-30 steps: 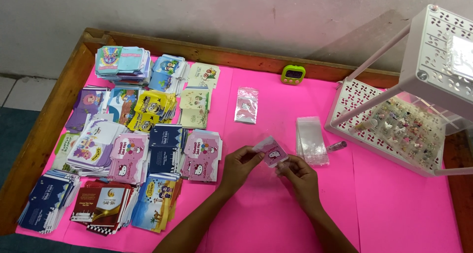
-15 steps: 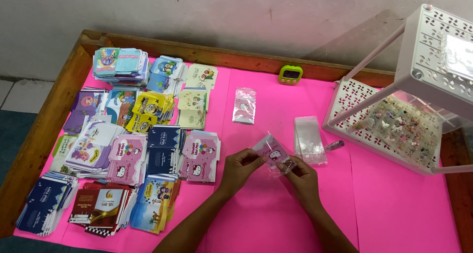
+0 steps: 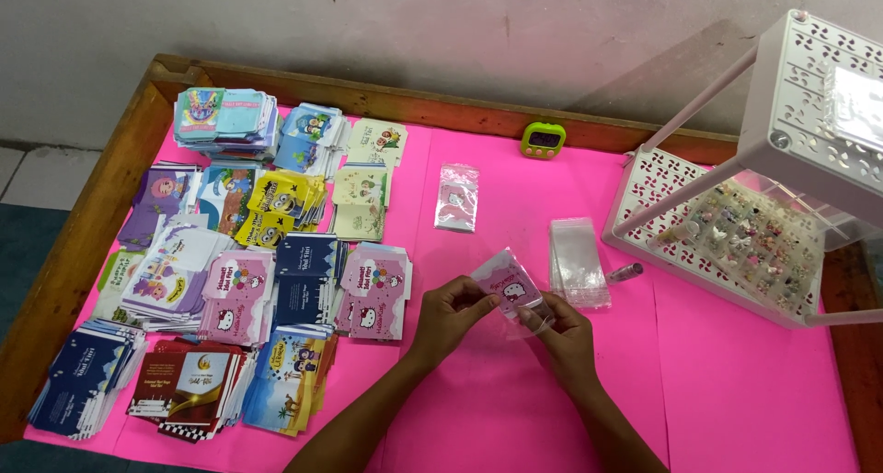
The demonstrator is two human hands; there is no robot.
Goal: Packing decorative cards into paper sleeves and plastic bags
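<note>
Here, the left hand and the right hand both pinch a small pink card in a clear plastic sleeve, held just above the pink counter. A stack of clear sleeves lies just beside the hands. Piles of colourful cards sit on the left, and a white rack stands on the right.

Small pink card with white cartoon cat print sitting tilted, pinched between both hands above pink counter. Clear plastic sleeve hanging at card's lower right end, crinkling, partly overlapping it.
</note>
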